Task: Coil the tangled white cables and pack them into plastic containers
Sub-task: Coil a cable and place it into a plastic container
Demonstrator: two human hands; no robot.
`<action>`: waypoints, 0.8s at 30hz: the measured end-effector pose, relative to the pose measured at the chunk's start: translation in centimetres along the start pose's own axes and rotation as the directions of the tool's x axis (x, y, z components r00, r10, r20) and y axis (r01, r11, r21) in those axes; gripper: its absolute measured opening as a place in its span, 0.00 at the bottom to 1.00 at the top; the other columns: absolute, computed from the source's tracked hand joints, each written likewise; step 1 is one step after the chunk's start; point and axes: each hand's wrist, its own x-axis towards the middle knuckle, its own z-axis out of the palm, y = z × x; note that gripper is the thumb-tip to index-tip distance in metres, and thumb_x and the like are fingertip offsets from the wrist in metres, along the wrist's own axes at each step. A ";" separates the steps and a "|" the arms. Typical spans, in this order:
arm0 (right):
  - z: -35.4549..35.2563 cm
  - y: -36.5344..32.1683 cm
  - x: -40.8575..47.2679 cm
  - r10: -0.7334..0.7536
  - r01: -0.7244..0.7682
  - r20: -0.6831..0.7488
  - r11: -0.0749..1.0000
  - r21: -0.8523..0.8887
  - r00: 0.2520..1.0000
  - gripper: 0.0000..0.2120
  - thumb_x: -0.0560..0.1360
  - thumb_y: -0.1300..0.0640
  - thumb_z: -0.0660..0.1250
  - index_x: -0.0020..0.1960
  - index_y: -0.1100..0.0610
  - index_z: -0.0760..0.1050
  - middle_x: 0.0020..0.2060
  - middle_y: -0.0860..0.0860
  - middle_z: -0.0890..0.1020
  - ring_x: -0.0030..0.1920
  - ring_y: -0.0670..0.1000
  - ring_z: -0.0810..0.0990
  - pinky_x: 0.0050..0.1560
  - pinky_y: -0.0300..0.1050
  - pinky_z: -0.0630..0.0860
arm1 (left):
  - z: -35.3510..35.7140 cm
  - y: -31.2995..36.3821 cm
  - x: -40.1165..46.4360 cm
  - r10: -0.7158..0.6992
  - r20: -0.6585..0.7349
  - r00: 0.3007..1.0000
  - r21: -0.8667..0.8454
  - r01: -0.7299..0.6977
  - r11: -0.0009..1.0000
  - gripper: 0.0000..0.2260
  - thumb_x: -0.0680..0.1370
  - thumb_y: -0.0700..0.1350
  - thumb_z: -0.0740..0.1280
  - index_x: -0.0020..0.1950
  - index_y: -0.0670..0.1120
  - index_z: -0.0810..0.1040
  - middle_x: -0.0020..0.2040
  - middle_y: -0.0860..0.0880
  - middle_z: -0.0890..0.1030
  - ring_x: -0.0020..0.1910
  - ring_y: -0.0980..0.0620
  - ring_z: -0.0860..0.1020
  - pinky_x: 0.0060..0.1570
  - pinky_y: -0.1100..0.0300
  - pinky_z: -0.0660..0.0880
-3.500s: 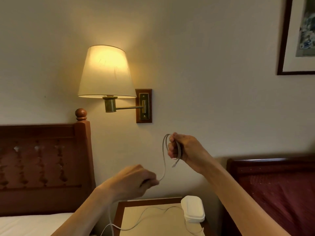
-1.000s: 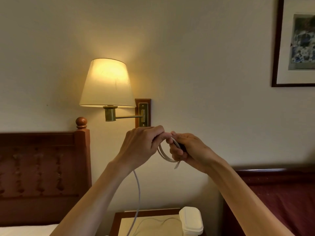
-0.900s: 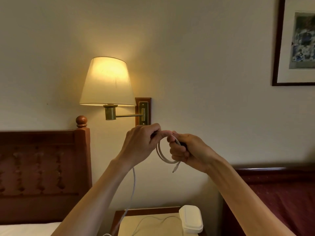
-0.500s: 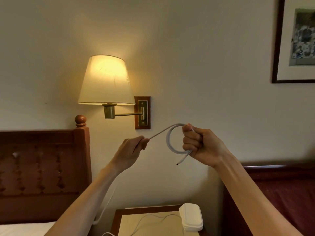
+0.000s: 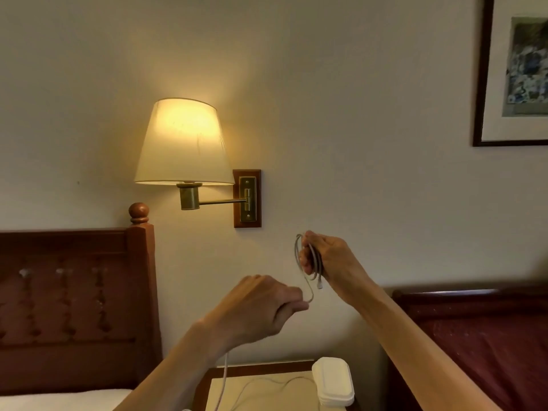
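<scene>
A lit wall lamp glows above the nightstand, where stacked white plastic containers sit at its right edge. The right hand, raised near the wall, clutches the coiled white cable. Lower left, the left hand pinches the trailing strand.

No words, labels, brands or numbers can be read anywhere; the framed picture is too blurred.
</scene>
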 end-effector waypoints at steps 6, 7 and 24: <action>0.9 0.2 -0.7 -0.081 0.084 0.022 0.956 -0.281 0.996 0.20 0.83 0.52 0.55 0.36 0.56 0.75 0.26 0.46 0.76 0.27 0.42 0.73 0.33 0.32 0.71 | -1.6 0.5 1.1 0.101 -0.305 0.947 0.172 -0.049 0.984 0.19 0.83 0.56 0.53 0.47 0.48 0.79 0.33 0.55 0.80 0.26 0.58 0.74 0.30 0.72 0.64; 0.9 0.3 -0.6 -0.076 0.084 0.040 0.954 -0.287 0.996 0.21 0.83 0.51 0.55 0.37 0.56 0.76 0.26 0.47 0.77 0.28 0.43 0.74 0.34 0.34 0.71 | -1.7 0.4 1.1 0.105 -0.333 0.937 0.183 -0.045 0.982 0.17 0.82 0.55 0.55 0.47 0.48 0.79 0.33 0.55 0.80 0.26 0.59 0.74 0.31 0.73 0.62; 0.0 0.7 -1.5 0.208 -0.279 0.408 0.952 0.123 0.889 0.22 0.85 0.52 0.48 0.40 0.59 0.72 0.24 0.48 0.62 0.25 0.46 0.59 0.30 0.39 0.63 | -0.2 -4.2 0.8 -0.236 -0.387 0.891 -0.204 0.167 0.965 0.20 0.77 0.66 0.56 0.37 0.52 0.70 0.28 0.62 0.68 0.27 0.57 0.71 0.30 0.70 0.64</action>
